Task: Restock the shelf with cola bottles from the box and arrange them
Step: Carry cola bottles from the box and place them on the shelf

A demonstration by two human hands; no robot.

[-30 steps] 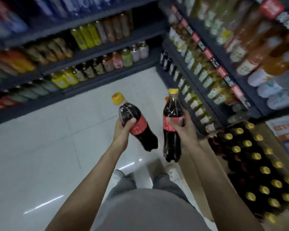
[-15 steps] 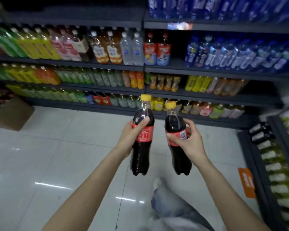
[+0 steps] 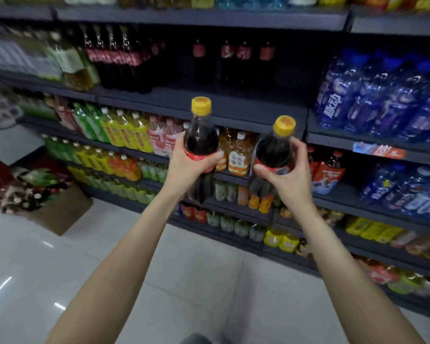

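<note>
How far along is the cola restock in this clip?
Done: some cola bottles already stand on the upper shelf, though who placed them is unclear. In hand: the left hand grips one yellow-capped cola bottle and the right hand grips another, both upright in front of the shelving. Left: neither is shelved yet, and bare space shows on that shelf. The box is out of view.
</note>
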